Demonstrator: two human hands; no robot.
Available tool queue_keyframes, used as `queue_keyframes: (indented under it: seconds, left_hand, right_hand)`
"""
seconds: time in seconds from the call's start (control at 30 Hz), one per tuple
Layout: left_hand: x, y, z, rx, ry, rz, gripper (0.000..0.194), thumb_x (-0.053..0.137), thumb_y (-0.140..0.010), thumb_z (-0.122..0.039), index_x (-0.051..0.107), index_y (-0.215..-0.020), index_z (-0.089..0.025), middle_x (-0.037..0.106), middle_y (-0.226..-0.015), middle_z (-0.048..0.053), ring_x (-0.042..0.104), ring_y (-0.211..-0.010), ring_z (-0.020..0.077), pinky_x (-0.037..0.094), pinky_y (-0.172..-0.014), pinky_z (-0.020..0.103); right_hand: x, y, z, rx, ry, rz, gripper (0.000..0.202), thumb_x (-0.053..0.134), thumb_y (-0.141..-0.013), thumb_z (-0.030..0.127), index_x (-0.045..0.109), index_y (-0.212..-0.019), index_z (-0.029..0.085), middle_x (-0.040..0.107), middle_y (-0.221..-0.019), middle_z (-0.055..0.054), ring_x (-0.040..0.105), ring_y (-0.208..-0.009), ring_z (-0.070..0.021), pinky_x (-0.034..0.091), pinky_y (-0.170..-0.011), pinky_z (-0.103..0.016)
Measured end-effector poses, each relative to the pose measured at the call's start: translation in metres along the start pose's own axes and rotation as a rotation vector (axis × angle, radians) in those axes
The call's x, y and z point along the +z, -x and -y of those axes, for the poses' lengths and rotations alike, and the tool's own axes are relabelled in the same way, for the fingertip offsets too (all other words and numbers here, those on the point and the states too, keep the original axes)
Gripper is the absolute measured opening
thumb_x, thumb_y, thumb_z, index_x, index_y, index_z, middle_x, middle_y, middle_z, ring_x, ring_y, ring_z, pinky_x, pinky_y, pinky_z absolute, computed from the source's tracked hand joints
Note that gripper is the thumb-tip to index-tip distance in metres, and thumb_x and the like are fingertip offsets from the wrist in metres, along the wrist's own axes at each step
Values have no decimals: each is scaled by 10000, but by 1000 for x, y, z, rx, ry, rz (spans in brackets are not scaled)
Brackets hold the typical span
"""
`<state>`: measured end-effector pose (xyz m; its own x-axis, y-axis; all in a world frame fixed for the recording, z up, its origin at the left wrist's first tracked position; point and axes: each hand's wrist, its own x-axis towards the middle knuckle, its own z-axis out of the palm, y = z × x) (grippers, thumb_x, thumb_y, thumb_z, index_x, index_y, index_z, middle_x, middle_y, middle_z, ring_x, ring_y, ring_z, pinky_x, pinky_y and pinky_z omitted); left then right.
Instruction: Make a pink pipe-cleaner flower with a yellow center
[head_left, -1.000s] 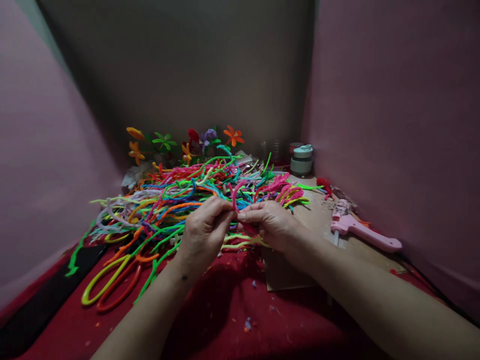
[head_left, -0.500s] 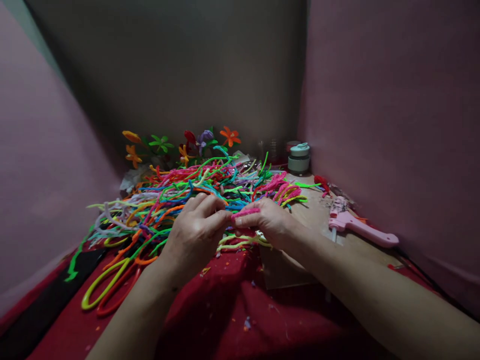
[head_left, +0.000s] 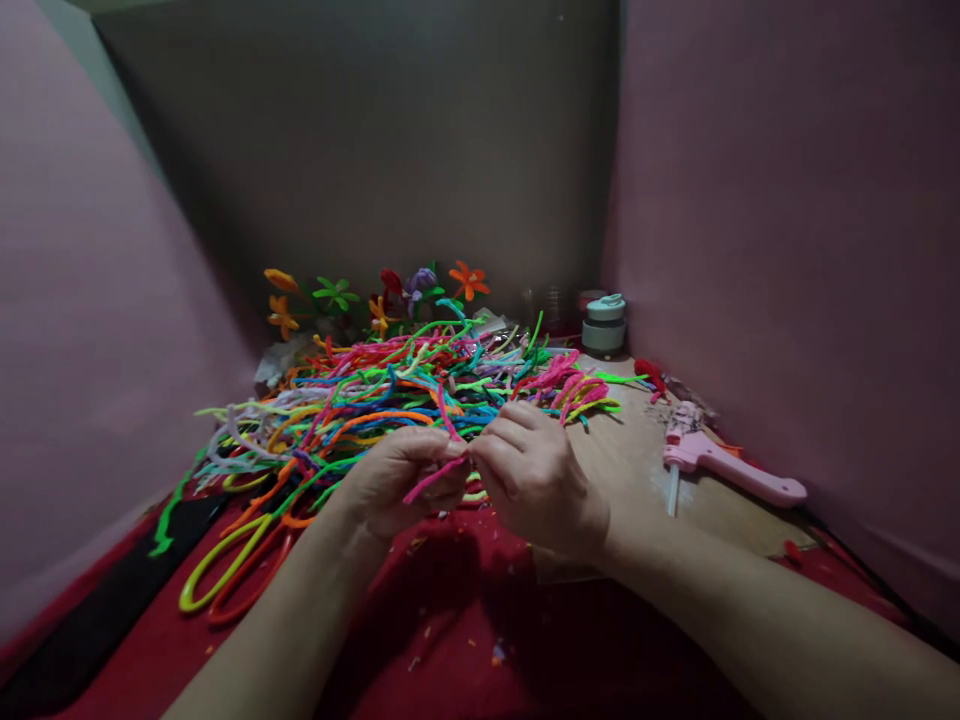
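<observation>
A pink pipe cleaner [head_left: 435, 478] is pinched between my two hands at the middle of the view. My left hand [head_left: 401, 478] grips it with thumb and fingers, one end sticking down to the left and another strand rising above the thumb. My right hand [head_left: 536, 475] is closed, back of the hand up, its fingertips pressed on the pink piece right beside the left thumb. What lies inside the right fingers is hidden. Just beyond both hands spreads a heap of many-coloured pipe cleaners [head_left: 352, 395].
Pipe-cleaner flowers [head_left: 469, 280] stand at the back. To the right, a pink glue gun [head_left: 720, 462] with a glue stick lies on a brown board [head_left: 637, 440]. A lidded jar [head_left: 604, 325] stands behind it. Yellow-handled scissors-like loops [head_left: 225, 570] lie at left on the red cloth [head_left: 427, 640].
My right hand has turned over, knuckles now up, and closed by the left thumb. The left hand has rolled and lowered slightly. More of the pink pipe cleaner shows.
</observation>
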<state>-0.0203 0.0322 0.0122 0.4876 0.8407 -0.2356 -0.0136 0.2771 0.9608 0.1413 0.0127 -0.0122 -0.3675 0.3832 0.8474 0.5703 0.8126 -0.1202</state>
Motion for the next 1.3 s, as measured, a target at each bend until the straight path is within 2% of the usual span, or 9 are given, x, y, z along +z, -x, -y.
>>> queue_keyframes:
  seconds: [0.13,0.3,0.47,0.6,0.73,0.83,0.93,1.17,1.3]
  left_hand:
    - [4,3,-2,72,34,-4,276,607,-692,-263,453,-498,-143,336,-416,-65,261,-362,36,238,-382,190]
    - [7,16,-10,571,-362,-345,132,676,-683,-211,635,-804,-180,577,-713,-6,524,-623,100,413,-568,210]
    - [8,21,-10,931,-886,-317,100,605,-744,-136,666,-797,-196,551,-855,17,536,-822,135,415,-739,240]
    - [14,21,-9,876,-969,-343,88,558,-785,-176,584,-702,-174,522,-793,5,506,-766,121,402,-695,233]
    - [17,16,-6,543,-759,-291,186,502,-819,-292,464,-674,-183,424,-635,-39,419,-583,93,370,-547,215]
    - [17,13,-2,420,-628,-253,178,497,-812,-335,450,-714,-193,385,-605,-57,375,-519,80,350,-490,201]
    - [17,12,1,513,-652,-333,146,511,-800,-321,463,-731,-201,425,-618,-53,413,-536,86,376,-511,203]
    - [20,12,2,608,-625,-500,123,530,-787,-312,504,-750,-197,493,-609,-44,472,-519,95,419,-500,211]
    - [17,10,6,754,-843,-534,112,514,-805,-285,572,-836,-194,551,-711,-4,524,-583,111,454,-554,225]
  right_hand:
    - [-4,-4,0,134,-166,-103,196,483,-788,109,611,-641,123,593,-615,-52,464,-618,-139,388,-628,-295]
    - [-8,-12,0,717,-785,-51,91,588,-728,183,630,-662,134,586,-600,-11,499,-560,-107,398,-547,-247]
    - [-9,-14,0,839,-1036,40,55,615,-673,168,630,-638,129,571,-574,12,487,-528,-84,396,-537,-229]
    - [-7,-10,3,683,-798,32,88,593,-717,179,624,-648,134,581,-603,-2,495,-554,-93,399,-545,-233]
    - [-3,-4,6,306,-361,-73,174,512,-766,118,576,-606,138,538,-581,-18,460,-584,-115,378,-577,-262]
    - [0,-1,5,191,-231,-98,190,476,-775,93,555,-607,136,516,-569,-24,439,-584,-124,368,-586,-279]
    - [2,-3,4,304,-332,-98,141,500,-761,102,574,-648,143,530,-593,-14,467,-599,-120,384,-591,-267]
    - [1,-10,3,871,-995,50,133,623,-690,263,603,-665,134,556,-597,14,474,-527,-80,383,-523,-226]
    - [1,-10,3,923,-1016,17,139,628,-674,260,597,-624,134,518,-560,31,442,-520,-75,358,-526,-229]
